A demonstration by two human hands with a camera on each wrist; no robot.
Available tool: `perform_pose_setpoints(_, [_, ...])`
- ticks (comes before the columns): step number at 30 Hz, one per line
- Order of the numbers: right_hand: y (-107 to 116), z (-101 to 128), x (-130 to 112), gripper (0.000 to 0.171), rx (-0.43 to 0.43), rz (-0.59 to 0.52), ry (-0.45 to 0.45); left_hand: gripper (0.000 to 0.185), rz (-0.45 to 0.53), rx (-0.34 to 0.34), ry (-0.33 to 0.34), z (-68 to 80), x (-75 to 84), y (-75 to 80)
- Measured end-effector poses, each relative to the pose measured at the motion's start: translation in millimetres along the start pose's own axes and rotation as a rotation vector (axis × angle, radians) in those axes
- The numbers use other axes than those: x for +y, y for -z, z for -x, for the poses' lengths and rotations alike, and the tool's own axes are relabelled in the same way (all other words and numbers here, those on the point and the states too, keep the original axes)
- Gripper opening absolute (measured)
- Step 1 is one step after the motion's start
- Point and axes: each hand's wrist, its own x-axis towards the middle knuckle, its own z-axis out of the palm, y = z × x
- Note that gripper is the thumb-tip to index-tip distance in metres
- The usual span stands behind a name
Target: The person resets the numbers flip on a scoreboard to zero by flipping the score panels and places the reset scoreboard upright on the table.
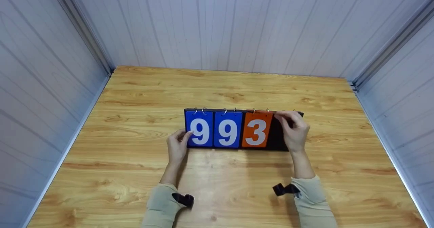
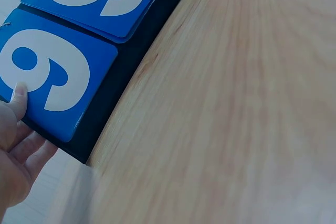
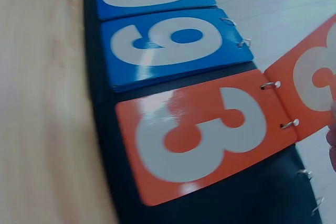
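Note:
A black flip scoreboard stands tilted back on the table. Two blue cards reading 9 cover its left half, the outer blue card and the inner blue card. Beside them hangs an orange card reading 3. My left hand grips the board's left edge, thumb on the outer blue card and fingers behind. My right hand is at the board's top right, pinching the edge of a raised orange card. That card hinges on metal rings above the 3; only part of it shows.
The wooden table extends around the board. White panelled walls enclose the back and both sides. The far right slot of the board shows bare black, with bare rings at its top. Black wrist mounts sit on both sleeves.

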Motion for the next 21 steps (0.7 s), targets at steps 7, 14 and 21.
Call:
perform_pose_setpoints(7, [-10, -25, 18, 0.011, 0.015, 0.041, -0.054, 0.012, -0.031, -0.002, 0.004, -0.3, 1.8, 0.6])
perform_pose_setpoints(14, [-16, -40, 44, 0.013, -0.054, 0.146, -0.160, 0.014, 0.003, -0.006, 0.004, -4.9, -26.9, -1.8])
perform_pose_setpoints(21, [-25, -49, 50, 0.019, -0.142, 0.228, -0.282, 0.015, 0.015, -0.003, -0.010, -6.7, -35.6, -3.2])
